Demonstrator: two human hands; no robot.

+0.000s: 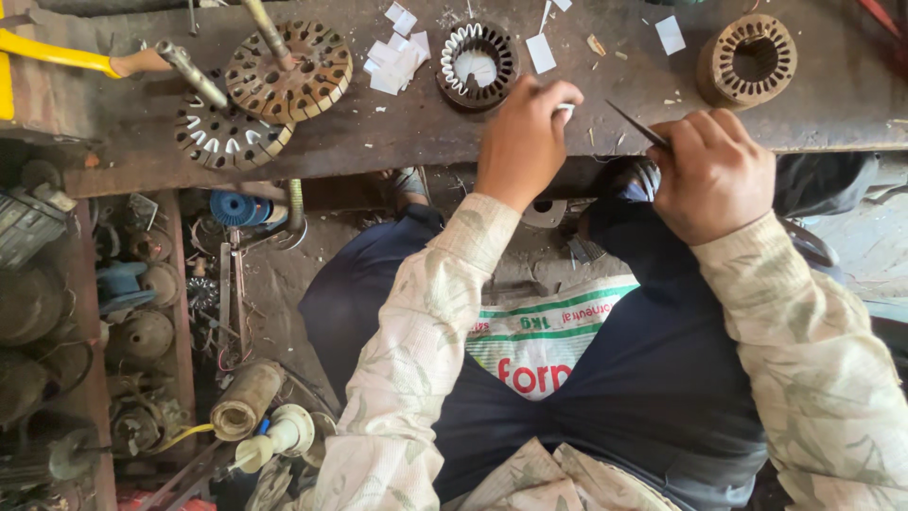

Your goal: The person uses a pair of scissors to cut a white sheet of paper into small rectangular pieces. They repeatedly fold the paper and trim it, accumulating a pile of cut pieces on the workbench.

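Overhead view of a seated person at a worn wooden bench (378, 142); both forearms in pale patterned sleeves extend toward twelve o'clock. The left hand (523, 142) is closed narrowly, finger and thumb pinching a small white paper slip (565, 110) at the bench's near edge; the pinch keeps the slip stiff and steerable. Just at eleven o'clock from that hand stands a dark stator core (477, 64), several slots already lined with white slips, which appears to explain why the slip is held so close to it. The right hand (711, 172) is curled firmly round the handle end of a thin dark pointed tool (636, 124), tip aimed toward ten o'clock; what lies beneath this hand is hidden. Loose white paper pieces (397, 57) lie at nine o'clock from the core, within easy reach; a bare brown stator (747, 59) sits at one o'clock from the right hand, well apart. Two further slotted cores (251, 95) rest at the bench's far left; a printed sack (539, 336) covers the lap, seemingly as protection.
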